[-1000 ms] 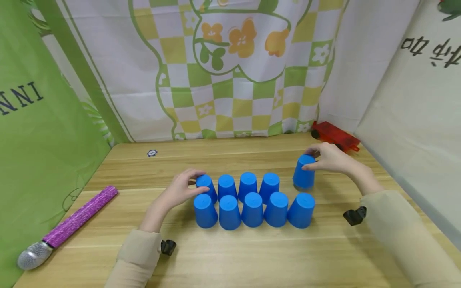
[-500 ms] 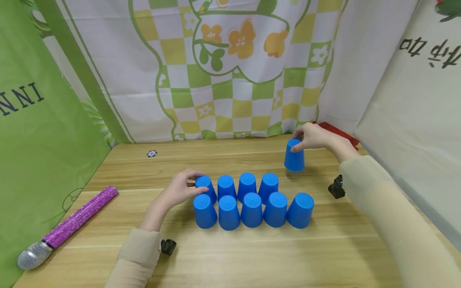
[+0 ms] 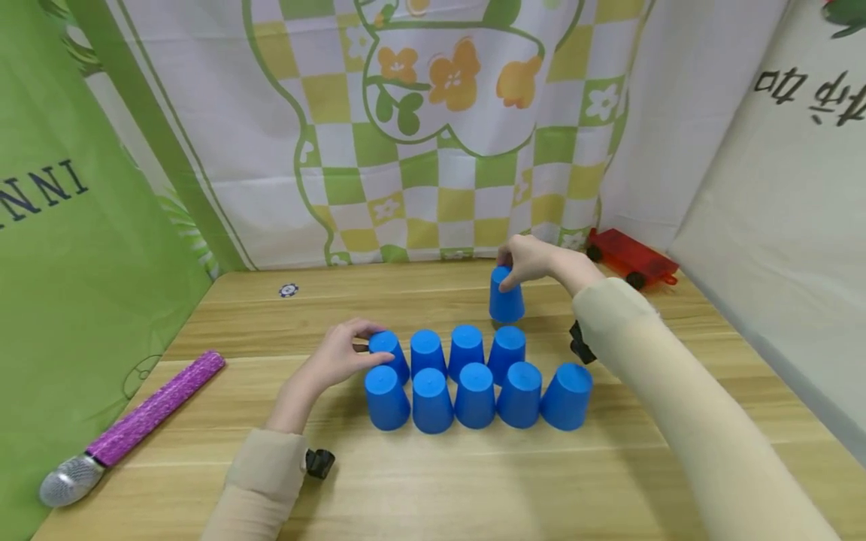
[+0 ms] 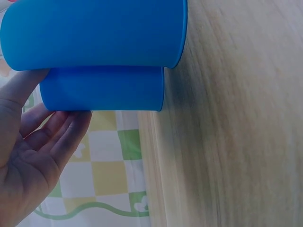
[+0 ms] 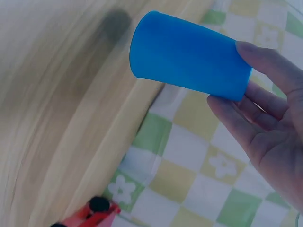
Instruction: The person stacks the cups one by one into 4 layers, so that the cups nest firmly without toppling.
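The left grip [image 4: 38, 156] holds a blue cup [image 4: 102, 90] behind another cup [image 4: 94, 33].

Curtained booth, printed cloths [image 3: 460, 180] around a wood-grain table [image 3: 433, 488].

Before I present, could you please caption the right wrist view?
Right hand holding an inverted, tapered blue plastic cup above the wooden table.

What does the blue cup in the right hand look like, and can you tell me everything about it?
The blue cup is plain and smooth and looks like plastic. It tapers from a wide mouth to a narrower, closed end. It is upside down, mouth facing the wooden table, and seems to be held above it. The right hand pinches it near the narrow end. It is just behind the rightmost back-row cup. Its inside is hidden.
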A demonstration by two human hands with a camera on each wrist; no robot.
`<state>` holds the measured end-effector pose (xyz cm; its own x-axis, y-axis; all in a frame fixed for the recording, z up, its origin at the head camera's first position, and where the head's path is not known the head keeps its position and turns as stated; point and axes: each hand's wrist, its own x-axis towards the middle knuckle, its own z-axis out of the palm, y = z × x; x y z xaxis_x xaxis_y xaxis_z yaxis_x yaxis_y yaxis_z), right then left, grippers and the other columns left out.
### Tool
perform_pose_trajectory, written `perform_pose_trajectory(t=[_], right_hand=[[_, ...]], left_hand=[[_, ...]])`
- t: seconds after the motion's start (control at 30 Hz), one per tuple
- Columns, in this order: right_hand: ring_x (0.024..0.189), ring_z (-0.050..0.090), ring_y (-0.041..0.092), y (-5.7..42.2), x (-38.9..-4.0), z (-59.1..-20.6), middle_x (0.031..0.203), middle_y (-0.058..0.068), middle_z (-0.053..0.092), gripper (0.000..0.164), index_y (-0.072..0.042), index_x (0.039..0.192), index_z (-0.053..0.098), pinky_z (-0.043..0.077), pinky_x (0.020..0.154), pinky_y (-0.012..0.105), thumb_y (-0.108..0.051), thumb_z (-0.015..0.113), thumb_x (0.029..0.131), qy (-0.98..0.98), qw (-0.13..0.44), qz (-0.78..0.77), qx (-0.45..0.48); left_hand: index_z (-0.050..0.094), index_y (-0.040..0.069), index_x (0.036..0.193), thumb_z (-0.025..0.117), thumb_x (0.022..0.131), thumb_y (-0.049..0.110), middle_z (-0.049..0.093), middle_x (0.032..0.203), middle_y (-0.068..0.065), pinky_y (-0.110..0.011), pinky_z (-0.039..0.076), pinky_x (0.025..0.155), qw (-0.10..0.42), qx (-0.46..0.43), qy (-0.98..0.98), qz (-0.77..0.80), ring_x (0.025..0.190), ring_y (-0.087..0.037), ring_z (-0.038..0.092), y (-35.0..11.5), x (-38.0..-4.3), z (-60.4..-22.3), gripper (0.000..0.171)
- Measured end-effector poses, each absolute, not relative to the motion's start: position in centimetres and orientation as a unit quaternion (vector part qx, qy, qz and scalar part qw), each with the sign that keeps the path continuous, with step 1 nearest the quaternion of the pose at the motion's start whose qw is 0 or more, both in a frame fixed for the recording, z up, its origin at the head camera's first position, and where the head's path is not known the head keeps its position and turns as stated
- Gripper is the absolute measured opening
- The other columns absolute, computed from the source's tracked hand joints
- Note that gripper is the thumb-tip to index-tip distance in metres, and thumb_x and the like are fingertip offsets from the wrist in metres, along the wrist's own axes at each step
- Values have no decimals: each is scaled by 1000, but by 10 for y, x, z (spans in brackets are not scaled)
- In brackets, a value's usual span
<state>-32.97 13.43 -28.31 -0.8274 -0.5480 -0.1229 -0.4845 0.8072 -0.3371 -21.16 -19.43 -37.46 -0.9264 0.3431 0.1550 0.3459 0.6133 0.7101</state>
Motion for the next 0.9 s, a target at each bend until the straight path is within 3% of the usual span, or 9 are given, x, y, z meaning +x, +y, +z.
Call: perform_pose_trajectory(t=[0.33,0.9], right_hand=[[97,58,25,111,-326,-299,108,15,62,40,1,111,60,52,81,37,-16,75,78,934,154,-140,-290],[95,57,23,101,-326,-306,107,13,60,40,-2,110,60,51,80,35,-21,76,78,933,172,-121,-294]], left_hand=[[61,0,117,76,79,22,64,114,-16,-42,55,86,-5,-188,-892,-410,103,-29,64,-194,-213,-376,46],[61,1,117,76,79,24,64,115,-16,-38,56,83,-7,-182,-897,-402,103,-30,65,-195,-212,-373,47]])
